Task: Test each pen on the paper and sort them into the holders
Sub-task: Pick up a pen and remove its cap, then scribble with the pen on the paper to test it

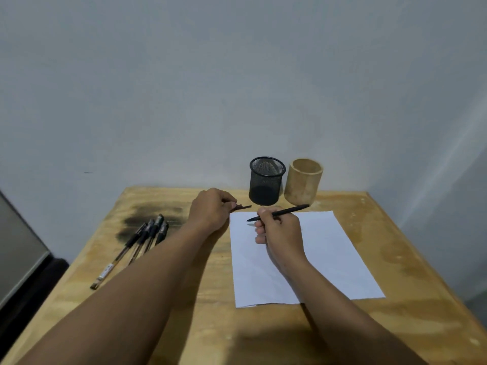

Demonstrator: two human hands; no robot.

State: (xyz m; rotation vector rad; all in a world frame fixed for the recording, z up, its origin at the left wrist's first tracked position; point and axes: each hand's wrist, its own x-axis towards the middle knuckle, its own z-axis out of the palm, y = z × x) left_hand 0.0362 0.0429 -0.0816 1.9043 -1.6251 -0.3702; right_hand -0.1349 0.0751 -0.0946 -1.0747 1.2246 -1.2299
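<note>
The black pen (279, 213) is gripped in the closed right hand (280, 234), its tip just above the paper's (334, 248) top-left area, evidently poised to test it. The left hand (210, 210), beside the sheet's corner, pinches a small dark piece (241, 207), probably the cap. Untested pens (139, 241) lie left of that forearm. Mesh holder (266, 181) and wooden holder (303, 181) stand beyond both hands.

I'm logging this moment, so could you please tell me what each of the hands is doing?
Left hand: closed on a small dark cap.
Right hand: closed on a black pen above the paper.
</note>
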